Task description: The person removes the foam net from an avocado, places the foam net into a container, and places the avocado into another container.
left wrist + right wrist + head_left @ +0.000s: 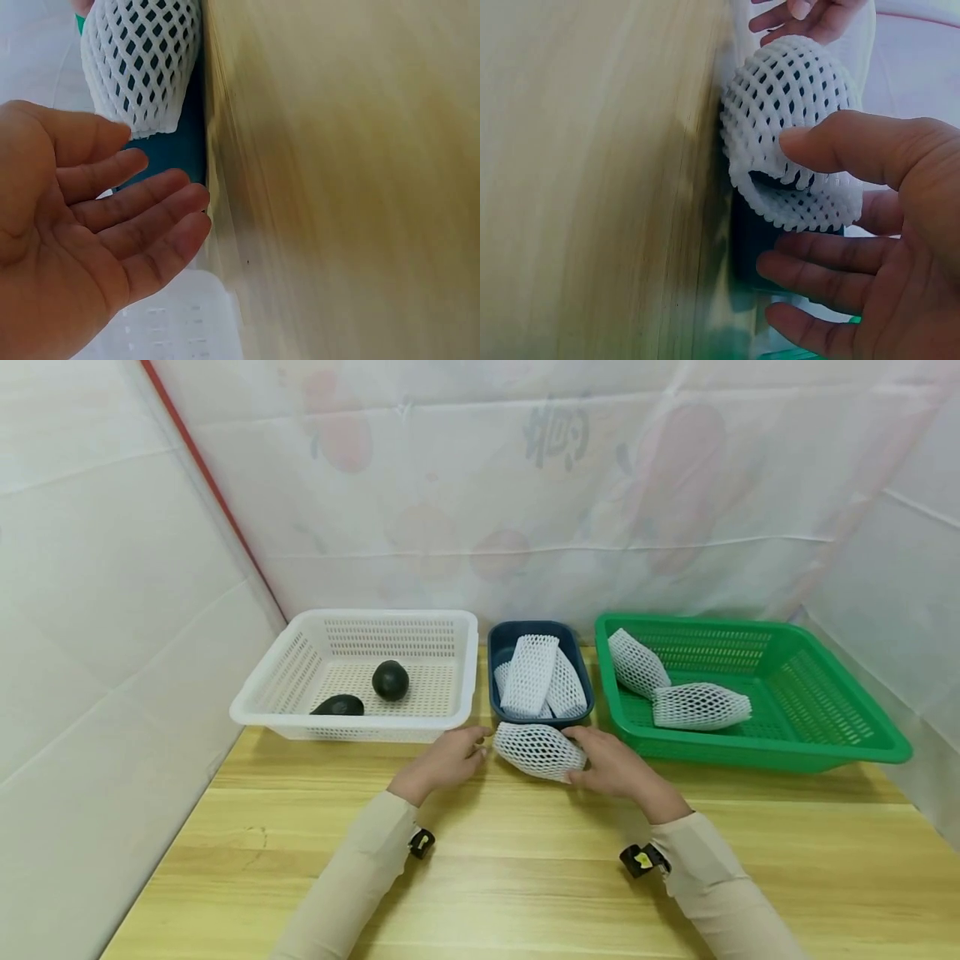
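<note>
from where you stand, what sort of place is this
Probably a makeshift packing spot: a wood-grain table backed by printed sheeting, with dark fruits in a white basket and bulging foam nets in a green basket.

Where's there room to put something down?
Bare table lies between the sleeves, and right of the right sleeve, before the green basket. That basket's right side is bare inside too. It's crowded around the blue box: white nets lie in it, with the netted fruit, left hand and right hand near its front.
</note>
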The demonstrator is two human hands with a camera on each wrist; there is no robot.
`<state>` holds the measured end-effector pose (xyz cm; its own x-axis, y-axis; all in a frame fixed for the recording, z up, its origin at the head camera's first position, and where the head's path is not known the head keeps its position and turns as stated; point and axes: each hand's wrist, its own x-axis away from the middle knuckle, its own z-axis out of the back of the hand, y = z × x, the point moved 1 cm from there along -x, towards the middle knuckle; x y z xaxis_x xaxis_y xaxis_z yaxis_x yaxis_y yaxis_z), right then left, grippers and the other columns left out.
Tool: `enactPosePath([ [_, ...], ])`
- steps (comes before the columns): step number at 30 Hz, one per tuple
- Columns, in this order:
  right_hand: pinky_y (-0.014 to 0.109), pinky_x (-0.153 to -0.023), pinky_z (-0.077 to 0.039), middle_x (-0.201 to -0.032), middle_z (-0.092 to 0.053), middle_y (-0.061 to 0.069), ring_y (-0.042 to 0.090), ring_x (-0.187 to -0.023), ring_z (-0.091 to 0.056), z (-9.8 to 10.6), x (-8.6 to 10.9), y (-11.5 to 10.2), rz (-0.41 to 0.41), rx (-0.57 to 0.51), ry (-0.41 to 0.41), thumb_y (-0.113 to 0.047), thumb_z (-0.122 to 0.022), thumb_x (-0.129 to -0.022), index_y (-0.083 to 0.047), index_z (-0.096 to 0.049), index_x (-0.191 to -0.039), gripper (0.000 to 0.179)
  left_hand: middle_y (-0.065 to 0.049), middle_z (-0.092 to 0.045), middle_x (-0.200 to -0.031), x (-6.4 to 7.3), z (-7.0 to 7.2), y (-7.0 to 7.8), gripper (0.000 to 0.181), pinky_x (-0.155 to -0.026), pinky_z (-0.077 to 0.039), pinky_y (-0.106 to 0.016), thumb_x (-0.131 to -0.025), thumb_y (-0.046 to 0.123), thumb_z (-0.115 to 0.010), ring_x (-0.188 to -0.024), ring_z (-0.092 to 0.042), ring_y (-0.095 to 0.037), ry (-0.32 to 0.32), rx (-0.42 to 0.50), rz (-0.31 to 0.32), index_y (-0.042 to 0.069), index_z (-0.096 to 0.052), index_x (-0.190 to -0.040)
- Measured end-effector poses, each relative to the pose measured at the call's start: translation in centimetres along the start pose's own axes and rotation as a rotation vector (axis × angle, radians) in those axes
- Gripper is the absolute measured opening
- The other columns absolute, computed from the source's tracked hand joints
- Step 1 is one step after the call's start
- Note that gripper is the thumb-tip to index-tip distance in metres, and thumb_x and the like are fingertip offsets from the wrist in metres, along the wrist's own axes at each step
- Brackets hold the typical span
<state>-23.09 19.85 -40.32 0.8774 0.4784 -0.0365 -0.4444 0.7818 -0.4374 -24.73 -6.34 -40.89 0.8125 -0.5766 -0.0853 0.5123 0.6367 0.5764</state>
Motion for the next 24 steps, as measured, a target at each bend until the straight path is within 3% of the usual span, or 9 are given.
enactPosePath([
  [8,0.05,-0.091,-0.04,-0.123,-0.052,0.024,0.038,-0.111,-0.049,0.0,-0.4,0.2,0.018,-0.011,0.011,-0.004,-0.07,-0.079,0.008,-0.047,-0.126,0.054,-0.016,-0.062,-0.108,-0.4,-0.6,0.2,0.031,-0.087,-0.046,-0.035,-0.087,-0.01,-0.047,-0.101,-0.058,-0.027,0.092,-0.024,-0.081,-0.006,-0.059,-0.115],
  [16,0.048,-0.087,-0.043,-0.118,-0.056,0.021,0.035,-0.106,-0.053,-0.1,-0.5,0.6,0.046,0.005,0.028,0.002,-0.065,-0.078,0.004,-0.048,-0.125,0.05,-0.008,-0.065,-0.086,-1.0,-1.4,0.6,0.016,-0.073,-0.049,-0.028,-0.08,-0.012,-0.057,-0.08,-0.061,-0.02,0.219,-0.061,-0.233,-0.001,-0.066,-0.088],
  [24,0.047,-0.081,-0.045,-0.109,-0.06,0.019,0.033,-0.097,-0.057,-0.2,-0.5,0.9,0.058,0.011,0.046,0.004,-0.065,-0.078,0.002,-0.05,-0.122,0.046,-0.007,-0.064,-0.085,-1.2,-1.5,1.0,0.015,-0.069,-0.05,-0.022,-0.077,-0.01,-0.062,-0.077,-0.063,-0.019,0.172,0.021,-0.188,0.0,-0.064,-0.088],
])
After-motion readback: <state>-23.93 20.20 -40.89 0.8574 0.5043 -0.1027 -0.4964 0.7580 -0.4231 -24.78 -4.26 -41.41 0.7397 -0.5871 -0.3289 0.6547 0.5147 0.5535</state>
